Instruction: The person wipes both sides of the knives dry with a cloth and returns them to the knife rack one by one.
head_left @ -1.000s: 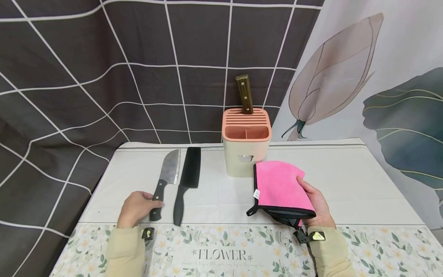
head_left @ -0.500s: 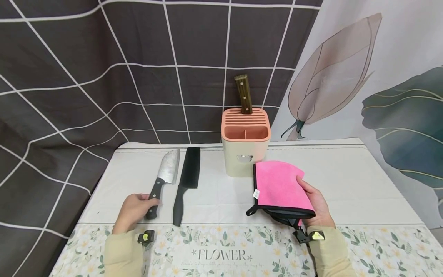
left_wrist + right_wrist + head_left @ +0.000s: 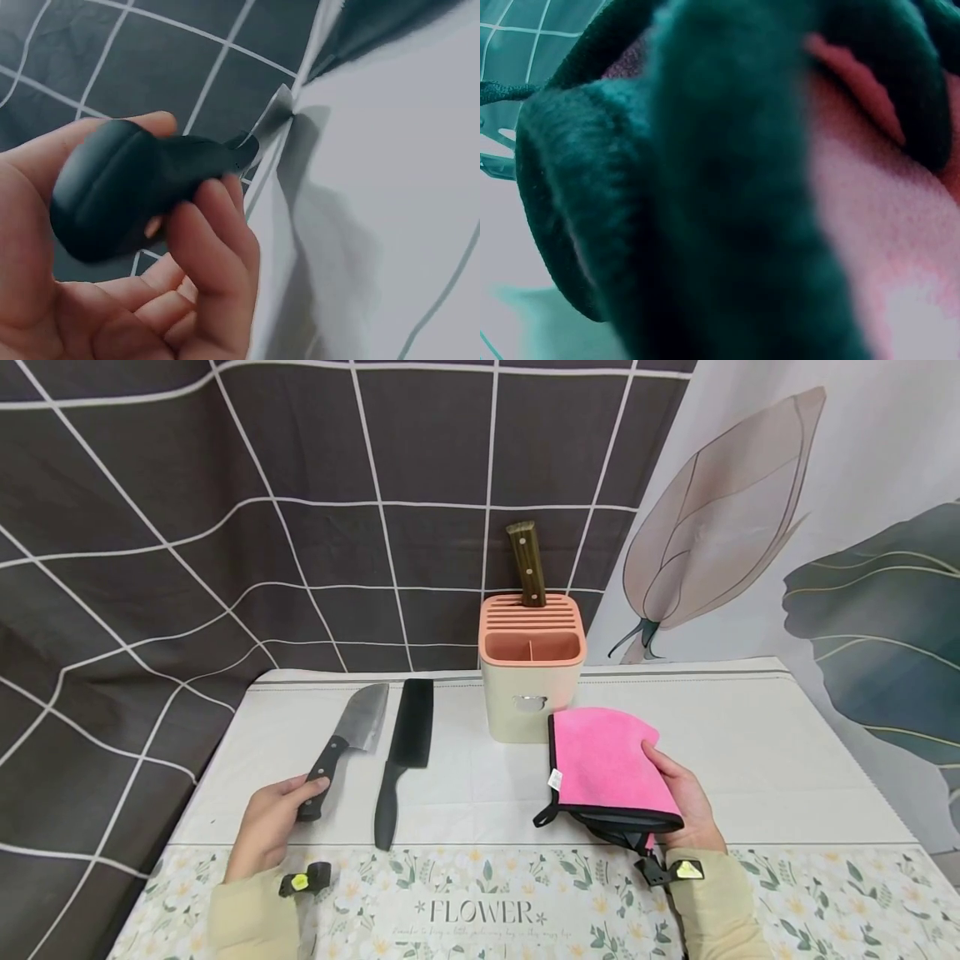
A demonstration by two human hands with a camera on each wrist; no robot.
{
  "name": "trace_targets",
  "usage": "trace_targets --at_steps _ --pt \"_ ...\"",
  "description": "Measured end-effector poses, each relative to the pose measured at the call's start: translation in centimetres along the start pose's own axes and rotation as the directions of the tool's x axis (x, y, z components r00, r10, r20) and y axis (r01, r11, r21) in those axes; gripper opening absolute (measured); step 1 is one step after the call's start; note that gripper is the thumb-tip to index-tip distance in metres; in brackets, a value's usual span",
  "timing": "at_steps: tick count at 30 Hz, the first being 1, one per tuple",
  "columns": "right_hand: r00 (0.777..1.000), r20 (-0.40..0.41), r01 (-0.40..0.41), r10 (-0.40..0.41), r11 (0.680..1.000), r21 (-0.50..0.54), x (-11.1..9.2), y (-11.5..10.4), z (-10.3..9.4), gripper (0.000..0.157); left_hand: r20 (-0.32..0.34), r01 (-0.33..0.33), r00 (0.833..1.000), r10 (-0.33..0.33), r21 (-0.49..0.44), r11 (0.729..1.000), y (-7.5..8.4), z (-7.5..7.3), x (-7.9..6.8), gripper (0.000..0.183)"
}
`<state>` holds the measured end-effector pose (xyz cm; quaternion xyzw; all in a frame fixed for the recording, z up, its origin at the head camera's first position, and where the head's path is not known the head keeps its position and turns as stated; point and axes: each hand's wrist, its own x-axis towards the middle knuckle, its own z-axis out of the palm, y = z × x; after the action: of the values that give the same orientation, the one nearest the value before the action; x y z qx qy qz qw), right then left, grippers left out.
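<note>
In the head view my left hand (image 3: 268, 818) grips the black riveted handle of a kitchen knife (image 3: 362, 717), its broad steel blade pointing away from me and tilted. The left wrist view shows the handle's rounded butt (image 3: 105, 195) between thumb and curled fingers, the blade tip close to the table's far edge. Just right of it a black cleaver (image 3: 412, 722) lies flat on the table. My right hand (image 3: 692, 802) holds a folded pink cloth (image 3: 611, 760) with black edging and a hanging loop, thumb on top and the other fingers hidden beneath. Dark edging fills the right wrist view.
A cream knife block (image 3: 517, 706) with a coral slotted top stands at the back centre, partly behind the cloth. A wooden-handled knife (image 3: 529, 564) stands in one slot. The table (image 3: 720, 735) wears a white cover with a floral front band; curtains hang behind.
My left hand has drawn the knife's handle up and to the left, turning the knife more slanted and lifting the handle off the table. The right hand and cloth stay put.
</note>
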<state>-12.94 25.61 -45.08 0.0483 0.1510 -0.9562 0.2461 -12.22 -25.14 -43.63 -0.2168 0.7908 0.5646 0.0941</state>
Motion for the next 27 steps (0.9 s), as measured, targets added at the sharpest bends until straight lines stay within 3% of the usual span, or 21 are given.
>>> trace_targets --at_steps 4,12,18,23,27 --pt "1.0 0.0 -0.002 0.002 1.0 -0.002 0.0 -0.1 -0.1 0.039 0.012 0.024 1.0 -0.023 -0.152 0.988 -0.1 -0.1 -0.1 0.075" --pt "1.0 0.024 -0.019 0.018 1.0 0.013 0.0 0.0 -0.1 0.041 -0.012 0.03 0.999 -0.034 -0.247 0.969 0.3 -0.3 -0.4 0.071" --pt "0.997 0.068 -0.033 0.032 0.999 0.021 0.1 0.1 -0.1 0.046 0.013 -0.011 1.0 0.016 -0.346 0.938 1.1 -1.2 -1.3 0.067" --pt "0.993 0.115 -0.043 0.04 0.999 0.029 0.3 0.1 -0.1 0.05 0.033 -0.041 0.998 0.055 -0.344 0.938 1.7 -1.8 -2.0 0.057" --pt "0.995 0.093 -0.029 0.028 0.999 0.013 0.2 0.0 -0.1 0.048 0.065 -0.065 0.994 0.089 -0.312 0.948 2.1 -2.1 -2.5 0.049"
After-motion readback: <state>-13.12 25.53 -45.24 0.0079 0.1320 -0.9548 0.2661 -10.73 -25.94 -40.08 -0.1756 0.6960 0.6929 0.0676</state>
